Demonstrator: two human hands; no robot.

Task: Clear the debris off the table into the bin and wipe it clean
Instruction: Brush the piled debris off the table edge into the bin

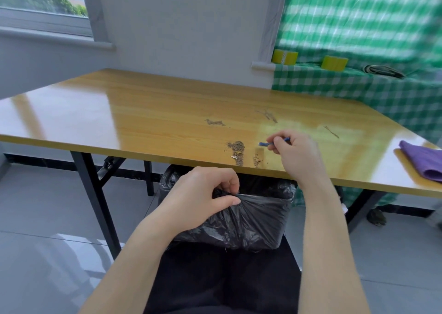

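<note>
The debris-clearing step is judged to be in hand. A small blue item [275,143] is pinched in the right hand [296,153] above the table [143,112]. The rim of the bin [253,220] liner is gripped by the curled left hand [205,194]. The loose debris [236,149] lies at nine o'clock of the pinch, with the bin at its six o'clock. A sweep over the near edge is called for next, then the purple cloth [423,163].

A window [40,0] at upper left shows trees. Grey wall [186,26] at centre, green checked cloth [358,14] at upper right. The glossy tabletop [167,103] reflects daylight; grey floor [47,218] lies below.
</note>
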